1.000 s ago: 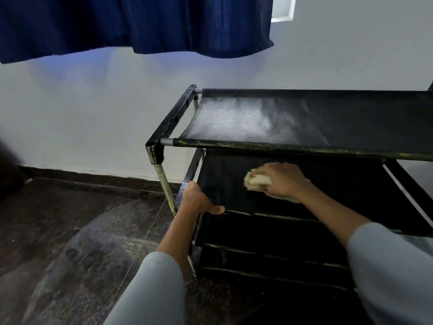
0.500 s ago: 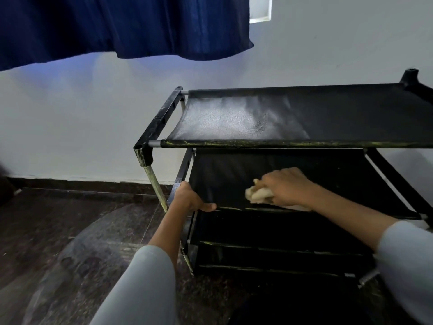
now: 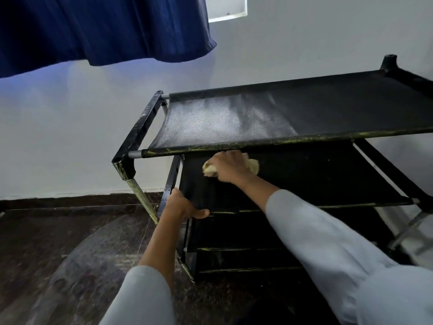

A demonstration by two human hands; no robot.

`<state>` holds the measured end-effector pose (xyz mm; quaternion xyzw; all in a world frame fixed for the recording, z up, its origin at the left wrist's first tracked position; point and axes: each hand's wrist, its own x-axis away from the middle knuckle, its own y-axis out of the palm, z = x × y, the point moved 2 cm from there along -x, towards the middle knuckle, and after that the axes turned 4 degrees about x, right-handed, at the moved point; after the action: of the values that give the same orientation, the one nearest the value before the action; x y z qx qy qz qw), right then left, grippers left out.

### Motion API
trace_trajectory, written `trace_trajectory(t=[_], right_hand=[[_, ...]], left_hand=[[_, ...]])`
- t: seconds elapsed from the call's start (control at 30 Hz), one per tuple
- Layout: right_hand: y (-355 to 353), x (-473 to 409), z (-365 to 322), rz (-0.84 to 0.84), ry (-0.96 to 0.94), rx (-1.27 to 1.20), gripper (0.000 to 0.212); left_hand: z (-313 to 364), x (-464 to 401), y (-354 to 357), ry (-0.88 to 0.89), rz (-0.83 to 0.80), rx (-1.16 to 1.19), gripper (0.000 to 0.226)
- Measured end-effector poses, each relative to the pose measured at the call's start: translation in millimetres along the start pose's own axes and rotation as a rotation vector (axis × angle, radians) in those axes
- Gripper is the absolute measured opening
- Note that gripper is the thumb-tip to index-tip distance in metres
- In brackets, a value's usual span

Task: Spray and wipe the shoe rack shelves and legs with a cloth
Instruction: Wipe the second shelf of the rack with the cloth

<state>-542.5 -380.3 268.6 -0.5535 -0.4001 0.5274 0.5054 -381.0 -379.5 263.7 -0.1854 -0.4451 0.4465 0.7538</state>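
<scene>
1. One black shoe rack [image 3: 131, 146] stands on a dark floor [image 3: 70, 242] against a pale wall [image 3: 70, 137]. Four fabric shelves can be counted, though the lowest two are dim, so the count is less sure there.
2. The top shelf [image 3: 328, 109] carries a whitish, speckled patch over its left half; its right half is plain black.
3. One cloth [image 3: 209, 170], pale yellow and bunched, lies on the second shelf [image 3: 316, 174], near that shelf's left edge and towards its back, just under the top shelf's front bar.
4. The right hand [image 3: 228, 166] grips the cloth with curled fingers and presses it to the second shelf; cloth shows at both sides of the hand.
5. The left hand [image 3: 180, 205] holds the second shelf's front left corner, with the thumb lying along the front bar and the fingers wrapped out of sight.
6. Two grey sleeves cover both forearms.
7. One front left leg [image 3: 140, 195], streaked yellow, slants down to the floor.
8. One dark blue curtain [image 3: 93, 29] hangs at the upper left.
</scene>
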Motion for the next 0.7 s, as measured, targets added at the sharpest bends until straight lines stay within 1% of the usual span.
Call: trace_trajectory(t=[0.03,0.1,0.17,0.23,0.27,0.33,0.43,0.47,0.5,0.6,0.63,0.7], right_hand=[[-5,5,-11,-0.038,-0.092,0.003,0.034],[-14,22,-18,-0.107,-0.219,-0.015,0.040],[-20,47,-9,-0.176,-0.277,-0.013,0.043],[-24,70,14,-0.238,-0.275,0.006,0.042],[-25,79,29,-0.271,-0.247,0.019,0.042],[-25,90,58,-0.309,-0.125,0.026,0.041],[-16,77,79,-0.217,0.067,0.029,0.032],[-11,66,78,-0.172,0.115,0.019,0.029],[-7,52,73,-0.134,0.161,0.001,0.027],[-3,12,39,-0.066,0.346,-0.093,0.027],[-2,0,25,-0.043,0.404,-0.148,0.030],[0,-17,-2,-0.031,0.392,-0.169,0.034]], left_hand=[[0,0,0,-0.012,-0.016,0.001,0.086],[2,1,0,-0.013,-0.033,0.008,0.089],[3,1,1,-0.008,-0.055,0.019,0.083],[4,2,3,0.023,-0.046,-0.003,0.075],[5,8,2,0.027,-0.035,-0.012,0.075],[3,7,1,-0.002,-0.023,-0.036,0.083],[0,-1,0,-0.042,-0.043,-0.015,0.097],[-1,-4,-1,-0.046,-0.049,0.018,0.103],[-1,-7,-1,-0.046,-0.061,0.042,0.103],[1,-2,0,-0.016,-0.044,0.083,0.073],[0,1,1,-0.019,-0.030,0.090,0.073],[-5,-4,0,-0.015,0.020,0.100,0.086]])
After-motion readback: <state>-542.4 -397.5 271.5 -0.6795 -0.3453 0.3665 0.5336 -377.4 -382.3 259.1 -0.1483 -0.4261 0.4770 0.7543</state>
